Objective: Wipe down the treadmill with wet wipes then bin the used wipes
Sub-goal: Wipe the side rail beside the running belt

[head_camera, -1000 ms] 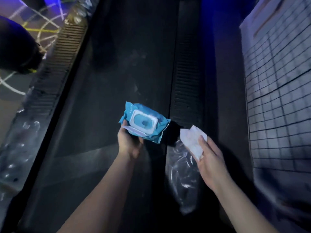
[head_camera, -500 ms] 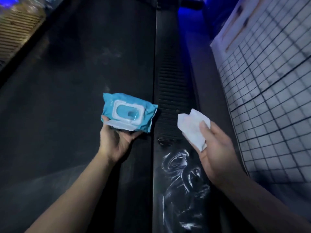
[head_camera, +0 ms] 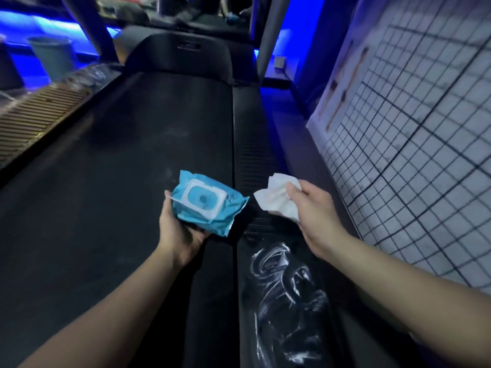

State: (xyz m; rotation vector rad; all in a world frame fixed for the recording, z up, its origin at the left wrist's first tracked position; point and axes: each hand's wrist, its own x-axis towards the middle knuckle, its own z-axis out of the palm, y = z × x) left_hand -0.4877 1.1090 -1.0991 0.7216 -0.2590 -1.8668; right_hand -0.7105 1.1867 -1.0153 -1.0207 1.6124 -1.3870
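Wiping hand: right hand (head_camera: 316, 216) pinches a crumpled white wipe (head_camera: 276, 200), centre right, above the rail (head_camera: 255, 160).
Left hand (head_camera: 180, 232): grips the blue pack (head_camera: 207, 205) from beneath, centre frame, flap lifted.
Treadmill: white smears (head_camera: 287, 288) on the rail, lower centre; belt (head_camera: 132, 181) dull.
Progress: seemingly early; most wiping and the binning remain.
Bin: possibly the grey tub (head_camera: 53, 57), upper left.

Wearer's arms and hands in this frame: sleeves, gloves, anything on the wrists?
Left hand and right hand: no gloves, no watch, band or ring visible. Left forearm and right forearm are bare to the frame edge, no sleeve in view.
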